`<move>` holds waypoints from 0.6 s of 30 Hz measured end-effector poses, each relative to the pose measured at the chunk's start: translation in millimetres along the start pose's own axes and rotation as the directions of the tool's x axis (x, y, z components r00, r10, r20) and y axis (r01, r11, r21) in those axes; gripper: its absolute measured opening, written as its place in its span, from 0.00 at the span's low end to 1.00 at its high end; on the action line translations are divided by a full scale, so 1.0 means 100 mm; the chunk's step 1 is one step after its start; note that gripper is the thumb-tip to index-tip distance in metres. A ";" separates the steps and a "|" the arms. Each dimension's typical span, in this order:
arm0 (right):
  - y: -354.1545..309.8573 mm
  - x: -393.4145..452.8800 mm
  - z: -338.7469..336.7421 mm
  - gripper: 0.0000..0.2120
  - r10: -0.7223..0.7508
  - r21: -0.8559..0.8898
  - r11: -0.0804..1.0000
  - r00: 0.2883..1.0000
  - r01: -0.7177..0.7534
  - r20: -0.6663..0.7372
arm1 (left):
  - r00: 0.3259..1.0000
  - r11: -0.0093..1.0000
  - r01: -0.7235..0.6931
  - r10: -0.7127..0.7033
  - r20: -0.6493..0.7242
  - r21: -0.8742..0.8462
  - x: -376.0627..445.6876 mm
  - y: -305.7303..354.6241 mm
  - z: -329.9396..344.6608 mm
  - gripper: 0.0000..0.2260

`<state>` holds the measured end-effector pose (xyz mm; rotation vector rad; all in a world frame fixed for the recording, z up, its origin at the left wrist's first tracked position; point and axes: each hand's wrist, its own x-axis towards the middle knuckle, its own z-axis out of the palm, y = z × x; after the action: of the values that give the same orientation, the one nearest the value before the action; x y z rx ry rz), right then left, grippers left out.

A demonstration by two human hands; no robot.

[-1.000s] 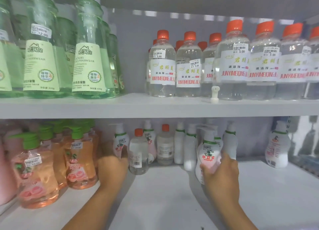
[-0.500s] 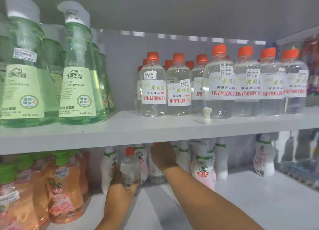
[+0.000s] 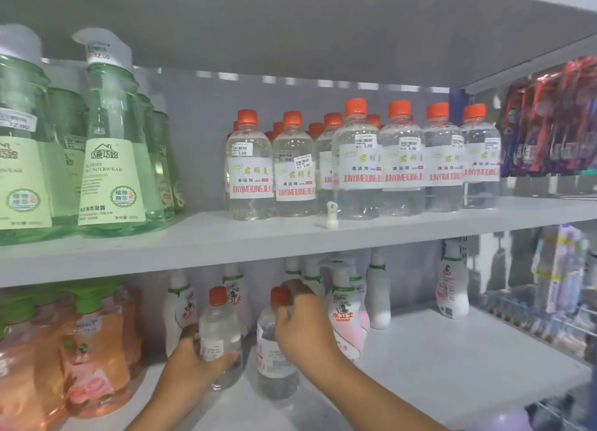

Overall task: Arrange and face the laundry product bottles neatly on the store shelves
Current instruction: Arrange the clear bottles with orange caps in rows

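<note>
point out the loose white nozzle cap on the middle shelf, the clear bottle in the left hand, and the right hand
loose white nozzle cap point(image 3: 332, 215), head view, on its body
clear bottle point(image 3: 220, 330), head view, on its bare upper body
right hand point(image 3: 302, 325), head view, on its back

On the upper shelf point(image 3: 226, 243) I count four green bottles point(image 3: 111, 159) clearly, with more behind that I can't separate. Beside them stand six clear orange-capped bottles point(image 3: 357, 165) in the front row; at least five more caps show behind. One loose white pump head point(image 3: 331, 215) sits at the shelf edge. On the lower shelf point(image 3: 452, 359) I have two more clear bottles point(image 3: 220, 337), one in each of my two hands point(image 3: 190, 362). About eight white bottles point(image 3: 451, 282) stand at the back. The peach bottles point(image 3: 93, 349) blur together; I make out three.
</note>
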<state>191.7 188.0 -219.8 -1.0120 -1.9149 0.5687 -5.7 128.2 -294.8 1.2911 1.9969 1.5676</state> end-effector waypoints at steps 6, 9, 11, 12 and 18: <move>0.22 -0.30 -0.44 0.14 -0.070 0.056 0.996 0.995 0.066 0.073 | 0.999 0.998 -0.027 0.029 0.026 -0.063 -0.53 0.21 -0.01 0.28; 0.28 -0.37 -0.50 0.20 0.000 0.130 0.991 0.986 -0.022 0.167 | 0.996 0.995 -0.080 0.078 -0.038 -0.051 -0.76 0.40 0.02 0.28; 0.28 -0.41 -0.54 0.19 0.020 0.144 0.988 0.981 -0.048 0.192 | 0.995 0.995 -0.077 0.073 -0.066 -0.063 -0.93 0.58 0.03 0.28; 0.27 -0.43 -0.59 0.17 0.010 0.161 0.986 0.981 -0.042 0.196 | 0.995 0.996 -0.066 0.061 -0.078 -0.062 -1.02 0.65 0.03 0.28; 0.01 -0.78 -1.30 0.11 -0.144 0.274 0.959 0.952 0.067 0.271 | 0.986 0.986 -0.131 0.119 -0.119 -0.100 -1.81 1.40 -0.16 0.29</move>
<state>325.8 124.2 -191.8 -0.6781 -2.0646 0.9219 148.3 -22.4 -216.7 1.3364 1.8985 1.8182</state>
